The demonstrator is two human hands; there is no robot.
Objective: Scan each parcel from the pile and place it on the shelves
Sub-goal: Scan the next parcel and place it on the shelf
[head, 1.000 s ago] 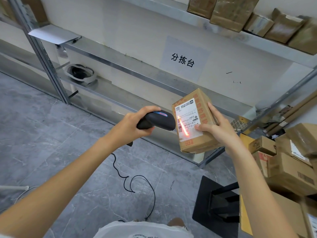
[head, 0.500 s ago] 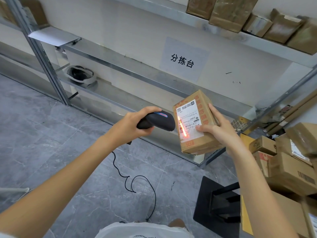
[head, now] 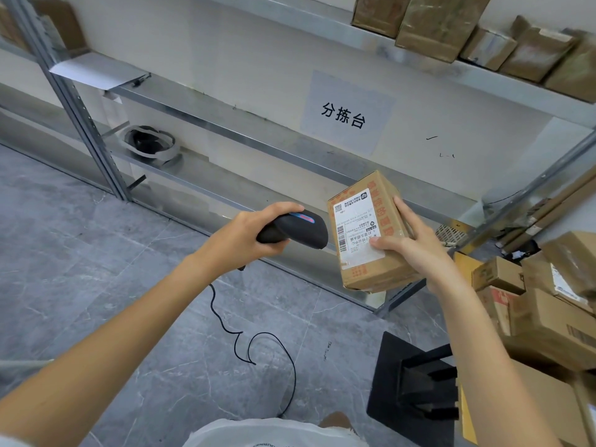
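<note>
Scanner light, cast as a red line on the label half a second earlier, is no longer seen; the scan is judged complete and shelving next. The black, rounded scanner is gripped by the left hand. The taped cardboard parcel, tilted above the floor, is held by the right hand before the metal shelves.

A pale wall is carrying a paper sign printed with three black characters. A grey marbled tile floor is spreading below. A metal post is standing at the left, and a black stand is sitting on the floor at lower right. Soft, even light is filling the room.
</note>
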